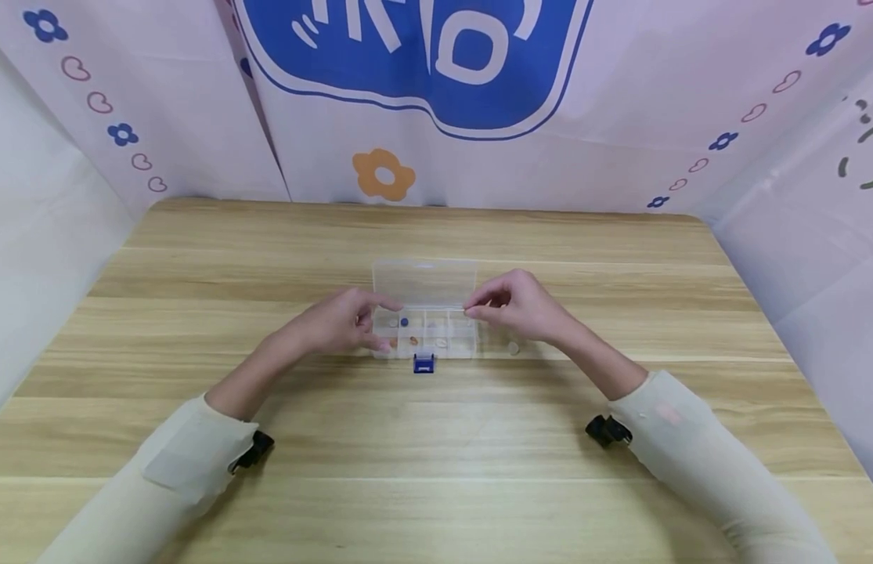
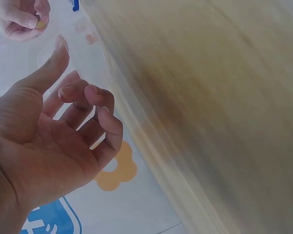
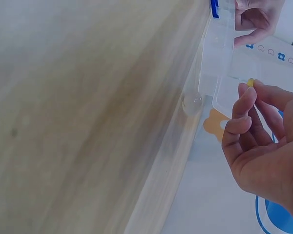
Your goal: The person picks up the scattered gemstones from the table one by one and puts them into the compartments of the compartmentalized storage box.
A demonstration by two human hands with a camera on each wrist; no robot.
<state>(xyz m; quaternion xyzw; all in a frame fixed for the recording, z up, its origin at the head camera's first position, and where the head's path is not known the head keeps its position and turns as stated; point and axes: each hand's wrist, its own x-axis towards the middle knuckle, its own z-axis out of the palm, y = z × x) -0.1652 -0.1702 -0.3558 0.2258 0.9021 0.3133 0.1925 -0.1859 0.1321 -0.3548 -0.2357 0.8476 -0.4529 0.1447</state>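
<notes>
A clear plastic compartment box [image 1: 460, 345] lies on the table with its transparent lid [image 1: 424, 283] raised at the back and a blue clasp [image 1: 423, 363] at the front. At its left end is my left hand [image 1: 340, 319], holding that end between the thumb at the front and the index finger at the back. My right hand [image 1: 517, 304] hovers over the back right corner. Its thumb and index fingertips pinch a small yellow piece [image 3: 250, 83]; the exact kind is unclear. Inside the box, a blue round piece [image 1: 404, 322] and a small orange-brown piece [image 1: 413, 341] sit in separate compartments.
A clear, rounded piece [image 3: 192, 103] lies on the wooden table [image 1: 422, 454] just right of the box. A printed cloth [image 1: 584, 172] hangs behind the table. Each sleeve carries a black wrist mount [image 1: 608, 430] near the cuff.
</notes>
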